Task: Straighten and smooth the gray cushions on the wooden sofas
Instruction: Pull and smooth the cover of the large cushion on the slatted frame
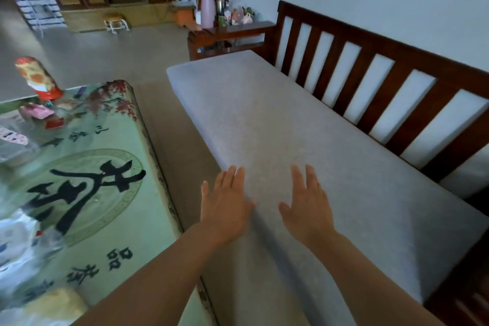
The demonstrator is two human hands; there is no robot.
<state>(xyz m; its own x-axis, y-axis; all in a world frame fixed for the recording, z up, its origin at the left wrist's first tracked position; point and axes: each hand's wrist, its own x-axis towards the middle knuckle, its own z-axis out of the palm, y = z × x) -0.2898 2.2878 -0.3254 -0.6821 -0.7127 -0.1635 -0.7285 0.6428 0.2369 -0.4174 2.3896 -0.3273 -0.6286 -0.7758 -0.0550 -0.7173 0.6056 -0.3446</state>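
A long gray seat cushion (277, 119) lies flat on a dark wooden sofa (412, 61) with a slatted backrest. My left hand (225, 204) rests palm down on the cushion's front edge, fingers spread. My right hand (307, 206) lies flat on the cushion top a little to the right, fingers apart. Neither hand holds anything. The cushion surface looks even, with no clear wrinkles. White back cushions (404, 103) show between the slats.
A green glass-topped tea table (105, 156) with black calligraphy stands close on the left, carrying a red canister (39, 79) and small packets. A narrow floor gap separates it from the sofa. A wooden side table (232, 32) with a pink thermos (207, 8) stands beyond the sofa's far end.
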